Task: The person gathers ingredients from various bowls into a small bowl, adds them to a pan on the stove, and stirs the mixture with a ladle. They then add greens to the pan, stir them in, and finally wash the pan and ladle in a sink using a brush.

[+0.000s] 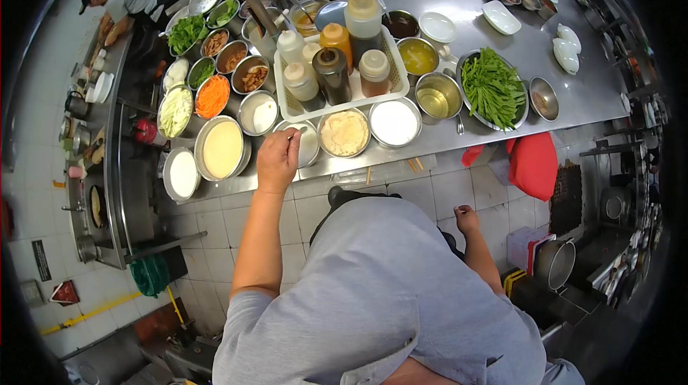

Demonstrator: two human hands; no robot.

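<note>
My left hand (278,159) is over the near edge of the steel table, its fingers pinched together above a bowl of white powder (308,144). Whatever the fingertips hold is too small to make out. To its left stand a bowl of pale yellow batter (223,148) and a small bowl with white contents (258,113). A bowl of beige crumbly powder (344,133) is to its right. My right hand (466,219) hangs low beside my body, away from the table, with its fingers curled; what they hold, if anything, is hidden.
A white basket of bottles (344,104) stands behind the bowls. Several bowls of vegetables crowd the left side. Leafy greens (492,89) fill a large bowl at right. A red cloth-like object (534,166) hangs below the edge. Another person (132,0) works at upper left.
</note>
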